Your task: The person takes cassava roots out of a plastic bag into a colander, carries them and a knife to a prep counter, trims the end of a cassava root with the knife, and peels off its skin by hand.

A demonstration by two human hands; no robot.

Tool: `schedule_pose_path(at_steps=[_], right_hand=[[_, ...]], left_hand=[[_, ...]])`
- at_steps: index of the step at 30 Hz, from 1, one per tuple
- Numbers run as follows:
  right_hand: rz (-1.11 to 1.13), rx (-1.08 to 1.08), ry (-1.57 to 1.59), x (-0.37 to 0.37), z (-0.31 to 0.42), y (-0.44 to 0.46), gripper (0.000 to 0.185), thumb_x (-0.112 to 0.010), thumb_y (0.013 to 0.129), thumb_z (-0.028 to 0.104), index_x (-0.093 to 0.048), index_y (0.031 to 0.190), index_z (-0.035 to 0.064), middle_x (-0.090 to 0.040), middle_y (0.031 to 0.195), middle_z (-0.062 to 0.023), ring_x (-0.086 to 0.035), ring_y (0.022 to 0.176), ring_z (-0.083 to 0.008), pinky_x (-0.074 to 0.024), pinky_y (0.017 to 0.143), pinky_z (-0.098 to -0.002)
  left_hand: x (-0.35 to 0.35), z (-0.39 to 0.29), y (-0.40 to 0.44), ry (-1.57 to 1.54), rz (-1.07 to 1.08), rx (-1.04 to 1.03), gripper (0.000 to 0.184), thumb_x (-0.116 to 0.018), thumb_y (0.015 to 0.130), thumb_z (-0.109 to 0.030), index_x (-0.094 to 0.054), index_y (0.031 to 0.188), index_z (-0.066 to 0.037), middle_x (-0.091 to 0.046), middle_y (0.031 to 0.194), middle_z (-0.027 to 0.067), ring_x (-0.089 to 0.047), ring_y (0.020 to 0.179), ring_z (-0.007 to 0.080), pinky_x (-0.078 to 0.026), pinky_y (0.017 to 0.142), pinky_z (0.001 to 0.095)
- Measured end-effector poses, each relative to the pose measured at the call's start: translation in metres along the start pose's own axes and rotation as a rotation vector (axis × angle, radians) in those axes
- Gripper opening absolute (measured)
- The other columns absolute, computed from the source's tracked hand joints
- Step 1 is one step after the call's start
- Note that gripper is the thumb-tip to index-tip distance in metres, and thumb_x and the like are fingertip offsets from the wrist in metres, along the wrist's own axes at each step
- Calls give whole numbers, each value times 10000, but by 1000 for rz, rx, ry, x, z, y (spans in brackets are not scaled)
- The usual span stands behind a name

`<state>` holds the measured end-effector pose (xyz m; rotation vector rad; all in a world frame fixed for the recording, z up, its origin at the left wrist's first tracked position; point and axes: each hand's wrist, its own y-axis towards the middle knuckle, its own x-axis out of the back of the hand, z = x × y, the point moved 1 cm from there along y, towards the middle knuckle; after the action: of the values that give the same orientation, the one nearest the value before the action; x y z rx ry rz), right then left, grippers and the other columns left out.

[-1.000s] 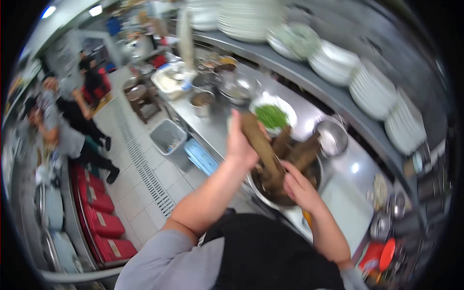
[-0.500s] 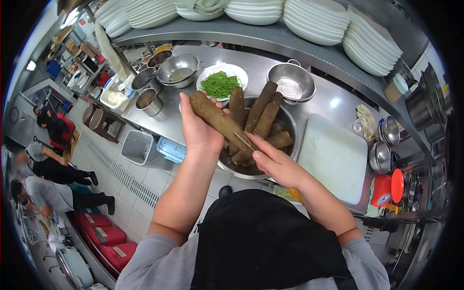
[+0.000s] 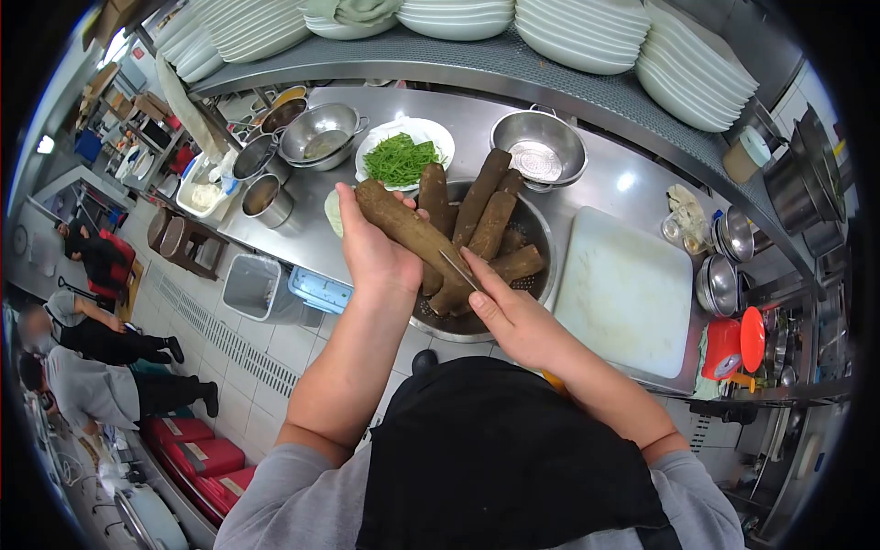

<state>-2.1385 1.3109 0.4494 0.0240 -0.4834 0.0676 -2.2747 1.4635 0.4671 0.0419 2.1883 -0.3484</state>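
- Across the left hand (image 3: 380, 261) lies a thick brown root (image 3: 394, 218), slanting down toward the right; fingers curl round its far side, thumb along the near side, so that hand is closed on it!
- At the root's lower end, here's the right hand (image 3: 513, 321), clamped on a thin blade (image 3: 456, 268) that sits against the skin, handle hidden in the grip.
- Just under both hands, a big metal bowl (image 3: 449, 328), with more brown roots (image 3: 481, 197) poking up over its rim.
- Right of the right hand, a broad white cutting board (image 3: 628, 302) lies flat.
- Beyond the left hand, chopped greens (image 3: 399, 160) are heaped on a white plate (image 3: 445, 142).
- Beyond the right hand, a metal strainer (image 3: 536, 151)!
- Farther ahead of both hands, stacked plates (image 3: 458, 20) line a shelf (image 3: 449, 60).
- Far off to the left hand's side, a person (image 3: 96, 385) in a grey shirt, near red boxes (image 3: 206, 456).
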Motion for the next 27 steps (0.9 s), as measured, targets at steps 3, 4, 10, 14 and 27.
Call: schedule_pose_path(at_steps=[3, 4, 10, 14, 27], right_hand=[[50, -51, -39, 6, 11, 0, 621, -362, 1104, 391, -173, 1628, 118, -661, 1147, -335, -647, 1072, -487, -481, 965, -481], [87, -101, -95, 8, 17, 0, 623, -368, 1103, 382, -163, 1630, 121, -668, 1102, -331, -655, 1039, -484, -486, 943, -483], [72, -55, -64, 6, 11, 1, 628, -380, 1103, 371, -143, 1638, 143, -675, 981, -305, -669, 953, -470, -494, 894, -480], [129, -103, 108, 16, 12, 2, 624, -384, 1104, 372, -151, 1639, 153, -679, 1004, -298, -675, 980, -455, -490, 914, -474], [105, -79, -59, 26, 9, -3, 626, -405, 1098, 362, -150, 1638, 172, -659, 1166, -335, -641, 1086, -497, -482, 955, -497]], left_hand=[[4, 1, 5, -42, 32, 27, 498, -437, 1057, -551, -519, 1078, -60, -543, 901, 72, -551, 804, 212, -483, 764, 377], [6, 1, 6, -70, 44, 45, 499, -441, 1053, -550, -520, 1080, -57, -540, 900, 71, -547, 805, 210, -479, 762, 370], [7, -1, 7, -163, 89, 102, 514, -456, 1040, -553, -523, 1095, -47, -527, 890, 68, -530, 810, 204, -467, 756, 351], [7, -2, 8, -190, 151, 120, 511, -459, 1040, -548, -521, 1101, -44, -522, 889, 68, -526, 813, 202, -465, 754, 351], [-1, 2, 10, -160, 186, 114, 502, -458, 1039, -547, -520, 1117, -54, -531, 901, 69, -530, 831, 201, -464, 771, 361]])
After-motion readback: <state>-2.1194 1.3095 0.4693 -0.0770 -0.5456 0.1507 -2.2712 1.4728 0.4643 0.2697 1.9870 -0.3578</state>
